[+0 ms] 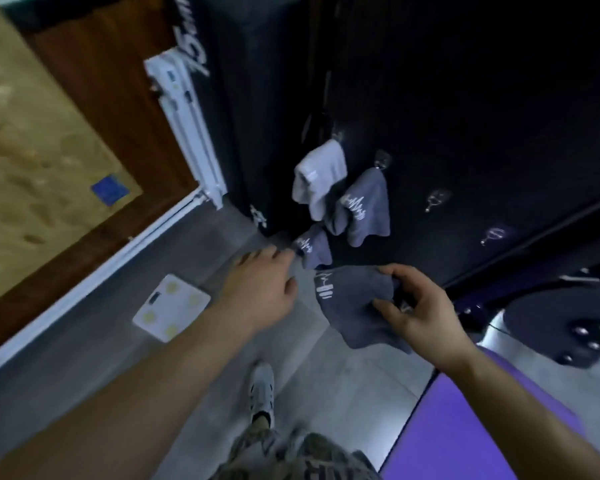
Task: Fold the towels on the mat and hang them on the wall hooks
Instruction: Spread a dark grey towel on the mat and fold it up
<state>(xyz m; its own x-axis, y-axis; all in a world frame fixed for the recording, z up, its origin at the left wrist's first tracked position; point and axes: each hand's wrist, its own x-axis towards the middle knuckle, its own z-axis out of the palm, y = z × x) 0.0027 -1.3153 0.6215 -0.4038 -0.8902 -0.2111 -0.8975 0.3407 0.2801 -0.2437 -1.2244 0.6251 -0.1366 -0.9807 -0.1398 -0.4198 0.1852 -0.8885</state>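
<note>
A white towel [321,176] and a grey towel with white lettering [364,207] hang from hooks on the dark wall. Two bare clear hooks [436,199] [494,234] follow to their right. My left hand [264,282] reaches forward with straight fingers, the fingertips touching a small grey towel [312,249] low against the wall. How that towel is held up is hidden. My right hand [414,308] pinches a folded grey towel [352,306] between thumb and fingers, holding it in the air below the hanging ones. The purple mat [475,420] lies at the lower right.
A white bathroom scale [171,306] lies on the grey floor to the left. A white radiator [184,123] stands against the wall beside a wooden door. A dark weight plate [575,317] sits at the right. My shoe [262,389] is below my arms.
</note>
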